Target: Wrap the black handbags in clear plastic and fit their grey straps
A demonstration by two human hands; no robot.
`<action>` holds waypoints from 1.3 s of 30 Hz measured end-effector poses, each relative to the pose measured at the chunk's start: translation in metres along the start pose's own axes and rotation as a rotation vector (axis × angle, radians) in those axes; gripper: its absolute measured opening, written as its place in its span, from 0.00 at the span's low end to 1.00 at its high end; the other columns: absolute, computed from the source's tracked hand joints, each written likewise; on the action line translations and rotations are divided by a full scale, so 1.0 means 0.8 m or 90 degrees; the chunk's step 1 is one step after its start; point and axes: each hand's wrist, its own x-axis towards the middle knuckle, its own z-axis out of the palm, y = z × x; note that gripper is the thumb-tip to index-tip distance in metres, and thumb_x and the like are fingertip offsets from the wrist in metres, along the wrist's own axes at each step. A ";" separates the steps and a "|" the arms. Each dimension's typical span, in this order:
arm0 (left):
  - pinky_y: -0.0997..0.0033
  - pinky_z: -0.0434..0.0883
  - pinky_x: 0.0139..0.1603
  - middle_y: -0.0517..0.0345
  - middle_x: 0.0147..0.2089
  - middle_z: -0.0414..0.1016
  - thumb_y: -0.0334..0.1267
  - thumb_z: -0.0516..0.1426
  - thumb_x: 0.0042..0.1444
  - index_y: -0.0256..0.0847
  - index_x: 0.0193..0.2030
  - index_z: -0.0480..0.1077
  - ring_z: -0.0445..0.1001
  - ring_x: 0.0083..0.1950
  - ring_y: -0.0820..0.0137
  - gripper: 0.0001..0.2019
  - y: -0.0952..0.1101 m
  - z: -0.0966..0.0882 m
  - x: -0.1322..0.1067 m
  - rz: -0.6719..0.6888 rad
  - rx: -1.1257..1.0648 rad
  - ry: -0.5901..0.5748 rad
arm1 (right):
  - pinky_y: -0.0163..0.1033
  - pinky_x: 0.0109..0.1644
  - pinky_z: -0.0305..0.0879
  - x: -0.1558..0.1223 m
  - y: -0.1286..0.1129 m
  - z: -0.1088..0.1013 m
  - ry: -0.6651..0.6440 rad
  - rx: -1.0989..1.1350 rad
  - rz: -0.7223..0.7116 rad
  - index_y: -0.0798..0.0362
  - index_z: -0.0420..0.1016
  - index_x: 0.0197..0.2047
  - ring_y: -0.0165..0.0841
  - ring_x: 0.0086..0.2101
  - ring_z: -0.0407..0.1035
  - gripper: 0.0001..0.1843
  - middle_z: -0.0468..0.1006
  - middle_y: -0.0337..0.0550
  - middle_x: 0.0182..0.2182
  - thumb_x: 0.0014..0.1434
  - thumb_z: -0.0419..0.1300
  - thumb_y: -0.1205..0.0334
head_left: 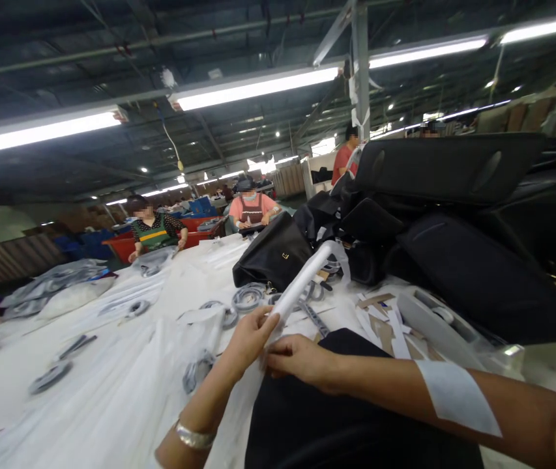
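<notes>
A long white strip of wrapping, rolled into a tube, slants up and away and bends over at its far end. Near its lower end my left hand is closed around it, thumb on top. Just below, my right hand pinches the loose lower part of the wrapping, its fingertips partly hidden. Whatever lies inside the wrapping cannot be seen. Under my right forearm lies a black bag. Beyond my hands a second black bag with a small gold emblem rests on the table.
Coiled grey wrapped straps and white sheets cover the table. Paper and cardboard scraps lie beside a pale plastic tray. Black bags are piled at the right. Co-workers are across the table.
</notes>
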 end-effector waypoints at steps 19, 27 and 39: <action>0.68 0.73 0.45 0.53 0.48 0.81 0.49 0.60 0.60 0.47 0.56 0.76 0.79 0.42 0.60 0.19 -0.050 -0.027 -0.058 -0.034 0.097 -0.193 | 0.44 0.56 0.66 -0.127 0.018 -0.261 -0.035 -0.543 -0.010 0.45 0.79 0.57 0.41 0.50 0.74 0.20 0.80 0.49 0.50 0.63 0.62 0.51; 0.65 0.71 0.55 0.51 0.50 0.80 0.49 0.59 0.62 0.51 0.53 0.79 0.76 0.52 0.58 0.16 -0.082 -0.003 -0.129 -0.115 0.077 -0.264 | 0.44 0.50 0.70 -0.196 0.032 -0.224 -0.054 -0.393 0.131 0.40 0.84 0.47 0.40 0.45 0.76 0.13 0.82 0.49 0.43 0.63 0.63 0.49; 0.51 0.69 0.64 0.56 0.70 0.64 0.67 0.62 0.48 0.57 0.72 0.58 0.67 0.68 0.47 0.45 -0.130 -0.017 -0.226 -0.062 0.024 -0.254 | 0.65 0.69 0.46 -0.267 0.023 -0.239 -0.140 -0.360 0.302 0.33 0.63 0.68 0.56 0.68 0.48 0.39 0.62 0.39 0.68 0.55 0.65 0.38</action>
